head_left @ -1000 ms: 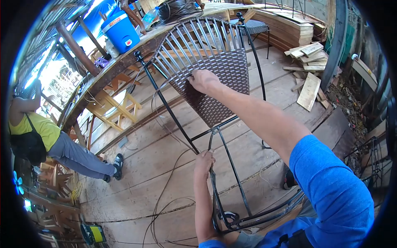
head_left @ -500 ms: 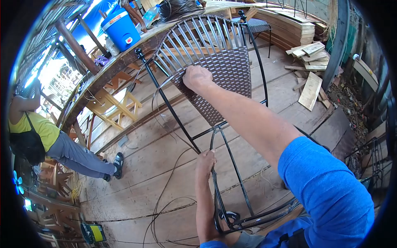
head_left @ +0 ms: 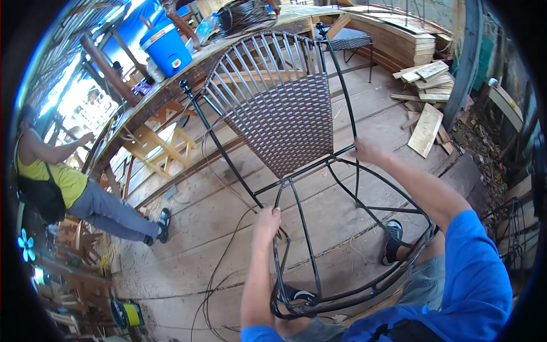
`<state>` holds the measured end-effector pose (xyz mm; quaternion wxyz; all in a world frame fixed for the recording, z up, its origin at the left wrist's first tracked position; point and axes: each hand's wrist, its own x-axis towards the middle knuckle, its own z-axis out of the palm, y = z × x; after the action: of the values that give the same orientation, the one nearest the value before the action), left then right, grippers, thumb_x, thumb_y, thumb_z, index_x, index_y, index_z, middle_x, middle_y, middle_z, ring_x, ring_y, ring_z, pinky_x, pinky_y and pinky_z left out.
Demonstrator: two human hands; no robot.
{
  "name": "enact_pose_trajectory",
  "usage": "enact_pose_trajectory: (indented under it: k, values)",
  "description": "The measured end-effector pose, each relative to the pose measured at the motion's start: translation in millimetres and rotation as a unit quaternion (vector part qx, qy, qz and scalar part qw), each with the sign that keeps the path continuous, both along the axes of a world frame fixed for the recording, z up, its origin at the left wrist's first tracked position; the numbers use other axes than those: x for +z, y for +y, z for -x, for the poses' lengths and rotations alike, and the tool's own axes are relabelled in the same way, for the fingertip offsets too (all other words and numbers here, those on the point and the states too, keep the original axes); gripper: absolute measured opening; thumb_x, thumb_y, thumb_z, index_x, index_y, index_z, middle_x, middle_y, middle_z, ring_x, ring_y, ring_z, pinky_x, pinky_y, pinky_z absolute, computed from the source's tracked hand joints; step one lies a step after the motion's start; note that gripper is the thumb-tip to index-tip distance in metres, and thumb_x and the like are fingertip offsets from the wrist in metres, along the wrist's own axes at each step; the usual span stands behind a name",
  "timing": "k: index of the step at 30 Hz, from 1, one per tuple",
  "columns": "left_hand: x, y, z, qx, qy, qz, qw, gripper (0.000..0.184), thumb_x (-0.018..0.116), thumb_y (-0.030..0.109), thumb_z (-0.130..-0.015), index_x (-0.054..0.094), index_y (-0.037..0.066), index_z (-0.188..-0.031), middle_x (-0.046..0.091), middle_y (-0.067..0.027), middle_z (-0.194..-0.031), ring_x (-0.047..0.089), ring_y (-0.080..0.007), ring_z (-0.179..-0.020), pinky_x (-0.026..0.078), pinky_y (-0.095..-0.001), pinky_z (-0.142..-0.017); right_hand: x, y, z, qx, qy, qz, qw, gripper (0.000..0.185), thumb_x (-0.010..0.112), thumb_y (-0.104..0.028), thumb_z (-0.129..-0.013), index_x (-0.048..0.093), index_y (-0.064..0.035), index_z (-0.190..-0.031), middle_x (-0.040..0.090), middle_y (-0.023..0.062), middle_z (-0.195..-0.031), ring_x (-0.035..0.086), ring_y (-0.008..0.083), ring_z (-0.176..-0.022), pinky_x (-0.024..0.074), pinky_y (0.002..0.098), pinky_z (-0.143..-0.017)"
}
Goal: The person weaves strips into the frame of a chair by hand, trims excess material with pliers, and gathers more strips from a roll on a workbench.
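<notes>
A black metal chair frame (head_left: 310, 248) stands before me, its backrest partly covered with brown woven strips (head_left: 285, 125) and with bare ribs above. My left hand (head_left: 266, 223) is closed on the frame at the left of the seat, near a loose strand (head_left: 228, 185) that hangs from the backrest's left side to the floor. My right hand (head_left: 364, 151) is at the right post, beside the rear seat bar, with its fingers closed around the frame as far as they show.
At the left stands a person in a yellow top (head_left: 62, 185). A long wooden bench (head_left: 137, 114) carries a blue cooler (head_left: 166, 50) and a coil of strands (head_left: 245, 17). Wood offcuts (head_left: 426, 128) lie at the right. A small wooden stool (head_left: 156, 149) stands beneath the bench.
My right hand has left the woven backrest and moved down and right to the right post. The chair has shifted slightly left. The person at the left has brought a hand forward.
</notes>
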<state>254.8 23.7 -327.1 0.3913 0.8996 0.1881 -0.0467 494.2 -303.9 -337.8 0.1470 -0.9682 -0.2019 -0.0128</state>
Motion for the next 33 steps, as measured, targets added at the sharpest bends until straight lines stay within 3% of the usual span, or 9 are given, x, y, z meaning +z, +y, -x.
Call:
enact_pose_trajectory:
  k: [2,3,5,8,12,15,17,26,33]
  values:
    - [40.1,-20.3,-3.6,-0.066,0.016,-0.325,0.943,0.03,0.047,0.027,-0.09,0.064,0.004,-0.082,0.063,-0.0141,-0.07,0.064,-0.0306,-0.068,0.049,-0.0416,-0.061,6.9,-8.2,48.4,-0.03,0.131,0.063,0.989,0.045,0.056,-0.037,-0.087,0.056,0.0003,-0.112,0.065,0.0199,-0.093,0.066,0.0307,-0.08,0.0518,0.0461,-0.07]
    - [59.9,-32.3,-10.2,-0.077,0.052,-0.314,0.945,0.032,0.047,0.031,-0.088,0.066,0.006,-0.086,0.065,-0.0194,-0.085,0.062,-0.0396,-0.084,0.049,-0.0498,-0.074,27.5,-7.1,59.4,-0.049,0.217,0.024,0.975,0.044,0.055,-0.036,-0.088,0.056,0.0014,-0.11,0.065,0.0201,-0.093,0.066,0.0295,-0.076,0.0523,0.0446,-0.067]
    - [69.0,-42.2,-31.3,-0.061,-0.115,-0.334,0.933,0.029,0.048,0.028,-0.088,0.063,0.004,-0.09,0.064,-0.0202,-0.091,0.062,-0.0384,-0.086,0.048,-0.0472,-0.077,61.5,1.1,72.2,-0.083,0.389,-0.05,0.916,0.044,0.055,-0.035,-0.088,0.057,0.0036,-0.108,0.066,0.0206,-0.093,0.067,0.0272,-0.067,0.0532,0.0417,-0.061]
    - [59.4,-42.3,-82.7,-0.011,-0.254,-0.181,0.95,0.026,0.05,0.017,-0.087,0.058,0.001,-0.106,0.061,-0.0214,-0.099,0.059,-0.0359,-0.095,0.046,-0.0435,-0.083,59.5,4.9,69.9,-0.059,0.338,0.036,0.939,0.041,0.054,-0.035,-0.091,0.064,0.0041,-0.097,0.067,0.0174,-0.091,0.066,0.025,-0.059,0.0541,0.0357,-0.06]
    - [51.4,-69.1,-123.1,0.082,-0.356,-0.095,0.926,0.037,0.049,0.008,-0.086,0.05,-0.003,-0.122,0.056,-0.0222,-0.112,0.055,-0.0349,-0.104,0.044,-0.0396,-0.089,33.4,7.8,62.2,-0.006,0.147,0.136,0.98,0.024,0.053,-0.019,-0.088,0.068,-0.0038,-0.097,0.068,0.016,-0.098,0.067,0.0278,-0.088,0.0538,0.0367,-0.073]
    - [75.3,-75.1,-134.8,0.113,-0.364,-0.041,0.923,0.046,0.048,0.005,-0.086,0.041,-0.004,-0.13,0.051,-0.0232,-0.12,0.051,-0.034,-0.113,0.039,-0.0381,-0.096,37.5,12.3,63.2,-0.026,0.174,0.121,0.977,0.022,0.051,-0.013,-0.085,0.069,-0.0076,-0.097,0.066,0.0159,-0.102,0.064,0.0295,-0.099,0.0527,0.0375,-0.078]
    - [85.8,-72.6,-153.5,0.122,-0.393,-0.01,0.911,0.048,0.048,0.004,-0.085,0.038,-0.005,-0.131,0.043,-0.0248,-0.127,0.047,-0.0356,-0.114,0.037,-0.0395,-0.098,40.8,10.7,63.8,-0.008,0.161,0.13,0.978,0.022,0.051,-0.012,-0.085,0.07,-0.0079,-0.095,0.067,0.0152,-0.101,0.064,0.0301,-0.097,0.0528,0.038,-0.078]
    - [83.9,-74.3,-168.1,0.169,-0.331,0.032,0.928,0.061,0.053,0.007,-0.083,0.029,-0.002,-0.139,0.034,-0.0293,-0.132,0.04,-0.0396,-0.12,0.032,-0.0402,-0.103,32.0,10.4,60.5,0.004,0.139,0.128,0.982,0.024,0.048,-0.01,-0.083,0.07,-0.0071,-0.093,0.067,0.0158,-0.099,0.064,0.0314,-0.094,0.0528,0.0393,-0.078]
    - [81.5,-64.1,-170.6,0.139,-0.314,0.132,0.93,0.06,0.051,0.005,-0.083,0.031,0.003,-0.14,0.032,-0.0254,-0.133,0.041,-0.0348,-0.12,0.032,-0.0367,-0.103,26.2,9.4,59.3,-0.003,0.137,0.109,0.985,0.025,0.047,-0.012,-0.082,0.069,-0.006,-0.091,0.066,0.018,-0.097,0.064,0.0339,-0.093,0.0519,0.042,-0.078]
